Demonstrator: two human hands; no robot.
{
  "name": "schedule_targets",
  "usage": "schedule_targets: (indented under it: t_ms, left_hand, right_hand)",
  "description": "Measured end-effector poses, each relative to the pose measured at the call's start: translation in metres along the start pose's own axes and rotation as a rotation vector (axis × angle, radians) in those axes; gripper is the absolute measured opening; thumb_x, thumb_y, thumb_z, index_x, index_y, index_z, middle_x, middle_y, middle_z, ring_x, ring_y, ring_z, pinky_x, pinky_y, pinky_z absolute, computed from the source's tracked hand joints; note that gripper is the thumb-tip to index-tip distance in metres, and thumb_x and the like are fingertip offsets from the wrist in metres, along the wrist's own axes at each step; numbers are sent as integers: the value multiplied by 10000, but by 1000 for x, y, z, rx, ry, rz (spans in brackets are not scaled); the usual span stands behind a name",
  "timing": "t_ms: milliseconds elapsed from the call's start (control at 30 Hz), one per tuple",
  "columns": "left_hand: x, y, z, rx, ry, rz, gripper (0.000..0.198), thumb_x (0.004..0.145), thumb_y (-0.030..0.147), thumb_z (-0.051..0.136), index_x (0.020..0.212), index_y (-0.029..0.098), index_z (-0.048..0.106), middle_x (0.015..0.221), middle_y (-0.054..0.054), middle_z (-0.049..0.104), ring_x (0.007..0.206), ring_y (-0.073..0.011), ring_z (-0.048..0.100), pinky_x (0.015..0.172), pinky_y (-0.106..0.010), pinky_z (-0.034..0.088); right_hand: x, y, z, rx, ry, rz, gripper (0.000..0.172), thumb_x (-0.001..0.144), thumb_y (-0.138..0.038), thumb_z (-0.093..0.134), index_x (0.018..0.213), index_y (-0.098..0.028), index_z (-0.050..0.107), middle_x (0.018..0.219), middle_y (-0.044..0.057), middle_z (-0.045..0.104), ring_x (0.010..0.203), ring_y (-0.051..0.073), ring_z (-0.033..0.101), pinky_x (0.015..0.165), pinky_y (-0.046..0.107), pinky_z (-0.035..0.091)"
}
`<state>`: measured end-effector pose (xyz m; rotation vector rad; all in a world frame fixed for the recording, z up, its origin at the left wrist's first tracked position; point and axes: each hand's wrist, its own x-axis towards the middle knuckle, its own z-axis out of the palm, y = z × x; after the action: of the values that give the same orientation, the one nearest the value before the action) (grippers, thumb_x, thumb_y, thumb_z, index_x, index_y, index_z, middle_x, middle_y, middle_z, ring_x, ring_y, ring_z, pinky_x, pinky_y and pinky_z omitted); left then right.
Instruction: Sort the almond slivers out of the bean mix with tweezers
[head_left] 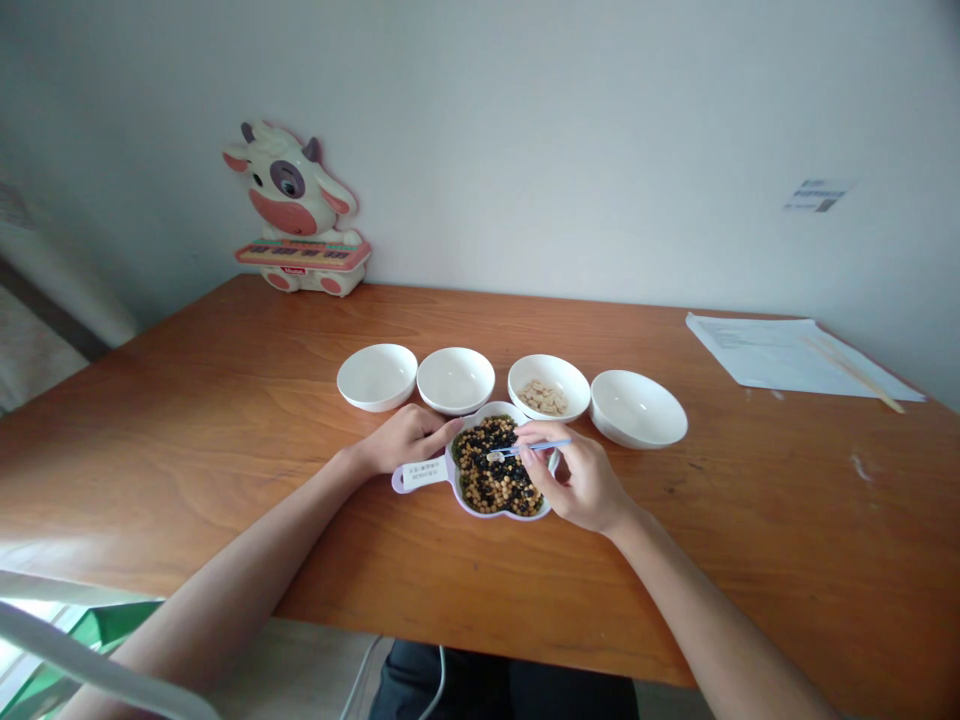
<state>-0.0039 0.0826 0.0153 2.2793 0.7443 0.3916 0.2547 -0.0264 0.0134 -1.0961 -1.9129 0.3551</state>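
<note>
A flower-shaped dish with a pale purple rim and a labelled handle (pixel 401 482) rests on the table, filled with mixed black and tan beans (pixel 491 490). My left hand (pixel 405 438) steadies it, thumb at its upper left edge. Above the beans, my right hand (pixel 581 480) pinches pale blue-purple tweezers (pixel 538 446). At the tweezers' tips is a small pale piece (pixel 496 457); whether it is gripped I cannot tell. Just behind the dish, a white bowl (pixel 574 392) contains flat, pale seed-like pieces (pixel 544 398).
Two white bowls, one far left (pixel 377 400) and one beside it (pixel 456 405), stand in line with another at right (pixel 652 432). A cow-shaped toy keyboard (pixel 304 255) is at the back left. Paper sheets (pixel 772 355) and chopsticks (pixel 862 378) lie at back right.
</note>
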Motion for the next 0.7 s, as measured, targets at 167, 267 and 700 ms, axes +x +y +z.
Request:
schedule_targets:
  t_ms: [167, 267, 700]
  left_hand:
    - [1, -1, 0, 5, -9, 1, 616, 1063, 473, 340, 544, 147, 402, 499, 15, 435, 470, -64, 349, 457, -199, 288]
    - [1, -2, 1, 11, -14, -1, 619, 1063, 471, 338, 539, 146, 396, 501, 17, 425, 472, -63, 338, 466, -203, 295]
    - [1, -1, 0, 12, 0, 16, 618, 1067, 463, 349, 543, 143, 416, 499, 15, 447, 467, -62, 361, 455, -195, 295]
  right_hand:
    - [1, -1, 1, 0, -8, 15, 171, 941, -204, 598, 1111, -226, 605, 1077, 68, 749, 766, 159, 711, 710, 297, 586]
    - [1, -2, 0, -1, -14, 34, 181, 946, -212, 593, 1126, -222, 600, 1011, 56, 754, 709, 148, 687, 663, 283, 565]
    - [3, -5, -2, -29, -17, 30, 73, 980, -236, 554, 957, -197, 612, 764, 19, 680, 580, 123, 575, 573, 271, 459]
